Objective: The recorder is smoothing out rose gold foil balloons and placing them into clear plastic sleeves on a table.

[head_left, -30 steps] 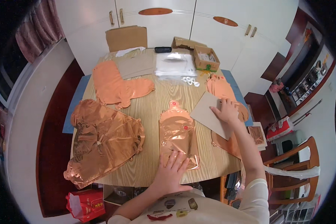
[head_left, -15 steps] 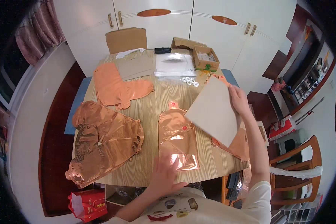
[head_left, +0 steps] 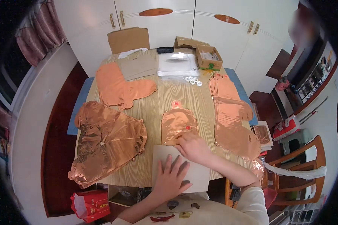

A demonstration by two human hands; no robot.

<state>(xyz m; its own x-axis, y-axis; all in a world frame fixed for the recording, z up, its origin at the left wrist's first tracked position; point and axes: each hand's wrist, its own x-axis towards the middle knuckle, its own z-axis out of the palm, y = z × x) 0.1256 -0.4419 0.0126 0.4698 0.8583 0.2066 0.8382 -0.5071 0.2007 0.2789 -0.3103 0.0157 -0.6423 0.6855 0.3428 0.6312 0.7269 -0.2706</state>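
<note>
A grey cardboard sheet [head_left: 199, 175] lies at the near edge of the table, over the lower part of a flat rose-gold foil balloon [head_left: 176, 119]. My left hand [head_left: 171, 177] rests open on this sheet, fingers spread. At the sheet's far edge, my right hand [head_left: 191, 147] has its fingers curled and pinches the foil balloon; its fingertips are partly hidden. Stacks of deflated foil balloons surround the hands: a large crinkled stack [head_left: 105, 140] at the left, an upper-left stack [head_left: 118, 88], and a right stack [head_left: 233, 123].
Toward the back are a second cardboard sheet [head_left: 139, 66], clear plastic bags [head_left: 176, 64], white rings [head_left: 193, 80], a black case [head_left: 165, 50] and a small open box [head_left: 209, 58]. A wooden chair [head_left: 300, 170] stands at the right; a red bag [head_left: 90, 206] sits below the table's left side.
My right hand has brought the cardboard from the right stack to the middle balloon, uncovering that stack. Its grip is now on the foil, while my left hand lies on the sheet.
</note>
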